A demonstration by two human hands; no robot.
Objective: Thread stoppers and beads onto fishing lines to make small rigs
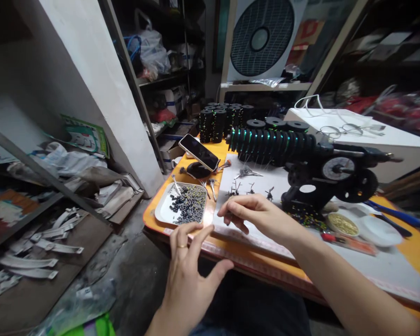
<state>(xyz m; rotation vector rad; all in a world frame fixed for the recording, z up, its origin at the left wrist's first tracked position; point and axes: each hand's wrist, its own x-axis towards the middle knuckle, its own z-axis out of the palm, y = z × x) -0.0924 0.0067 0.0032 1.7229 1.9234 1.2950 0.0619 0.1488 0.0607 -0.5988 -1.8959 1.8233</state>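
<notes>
My left hand (192, 266) is held out at the table's front edge, fingers and thumb apart, with a ring on one finger and nothing in its grasp. Just beyond its fingertips lies a white tray (163, 208) of small dark and yellow beads and short black tubes (178, 205). My right hand (248, 210) hovers over the white sheet (266, 235), fingers curled and pinched; a tiny dark bit shows at the fingertips, too small to name. Small dark branched pieces (235, 188) stand on the sheet beyond that hand. A black machine (322, 177) carries a ribbed roller (271, 143) with shiny green threads.
A phone (199, 151) leans on a dark stand behind the tray. Black spools (215, 123) stand at the back. To the right are a bowl of pale grains (343, 224), a red-handled tool (348, 242) and blue-handled pliers (394, 213). A fan (262, 37) stands behind.
</notes>
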